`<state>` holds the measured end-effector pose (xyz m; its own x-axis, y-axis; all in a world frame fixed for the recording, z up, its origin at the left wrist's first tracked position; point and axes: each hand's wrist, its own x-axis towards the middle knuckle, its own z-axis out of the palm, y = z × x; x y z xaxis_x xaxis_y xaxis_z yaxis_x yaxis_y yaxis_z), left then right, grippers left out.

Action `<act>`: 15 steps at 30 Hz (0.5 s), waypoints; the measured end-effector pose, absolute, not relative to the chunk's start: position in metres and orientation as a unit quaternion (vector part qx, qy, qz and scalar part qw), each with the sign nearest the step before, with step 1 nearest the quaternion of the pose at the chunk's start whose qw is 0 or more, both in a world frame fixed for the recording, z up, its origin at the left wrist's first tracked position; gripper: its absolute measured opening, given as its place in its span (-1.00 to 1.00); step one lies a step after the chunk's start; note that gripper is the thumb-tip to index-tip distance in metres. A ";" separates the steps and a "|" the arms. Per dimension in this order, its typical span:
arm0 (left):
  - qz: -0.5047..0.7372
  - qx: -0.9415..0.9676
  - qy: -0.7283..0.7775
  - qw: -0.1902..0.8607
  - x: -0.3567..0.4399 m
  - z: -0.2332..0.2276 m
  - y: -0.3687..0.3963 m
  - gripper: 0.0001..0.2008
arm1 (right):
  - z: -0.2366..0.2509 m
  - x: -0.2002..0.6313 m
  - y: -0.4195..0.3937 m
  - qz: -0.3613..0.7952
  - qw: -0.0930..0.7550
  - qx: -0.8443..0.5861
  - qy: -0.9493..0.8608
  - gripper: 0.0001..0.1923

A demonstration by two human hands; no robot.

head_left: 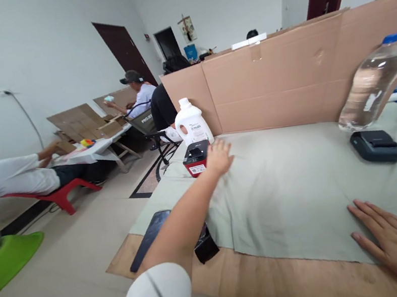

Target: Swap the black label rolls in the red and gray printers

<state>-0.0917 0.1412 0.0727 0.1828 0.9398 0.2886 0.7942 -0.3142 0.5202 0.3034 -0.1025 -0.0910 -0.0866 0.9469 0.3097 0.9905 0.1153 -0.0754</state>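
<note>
Left hand reaches to the desk's far-left corner, fingers spread, resting against the red-black device (no grasp). White jug stands just behind it. Right hand lies flat, open, empty, at near-right edge on grey cloth.

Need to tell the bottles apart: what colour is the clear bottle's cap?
Blue, on the clear plastic water bottle; head view.
</note>
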 end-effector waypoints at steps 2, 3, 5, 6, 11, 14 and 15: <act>0.152 0.767 0.623 0.006 -0.123 0.090 0.167 -0.58 | -0.091 0.303 -0.102 -0.074 0.146 -0.661 -0.732 -0.26; 0.091 0.754 0.650 -0.026 -0.136 0.095 0.175 -0.58 | -0.090 0.302 -0.103 -0.072 0.146 -0.660 -0.733 -0.26; 0.009 0.713 0.699 -0.046 -0.154 0.095 0.184 -0.52 | -0.089 0.302 -0.103 -0.068 0.150 -0.658 -0.735 -0.27; -0.009 0.693 0.720 -0.046 -0.159 0.092 0.185 -0.47 | -0.088 0.301 -0.104 -0.067 0.153 -0.658 -0.735 -0.28; 0.073 0.595 0.800 -0.038 -0.163 0.069 0.179 -0.15 | -0.083 0.298 -0.104 -0.056 0.157 -0.668 -0.725 -0.33; 0.153 0.539 0.829 0.011 -0.161 0.056 0.174 -0.17 | -0.080 0.295 -0.105 -0.051 0.142 -0.674 -0.723 -0.32; 0.178 0.531 0.828 0.015 -0.160 0.053 0.173 -0.22 | -0.078 0.294 -0.105 -0.049 0.138 -0.675 -0.723 -0.32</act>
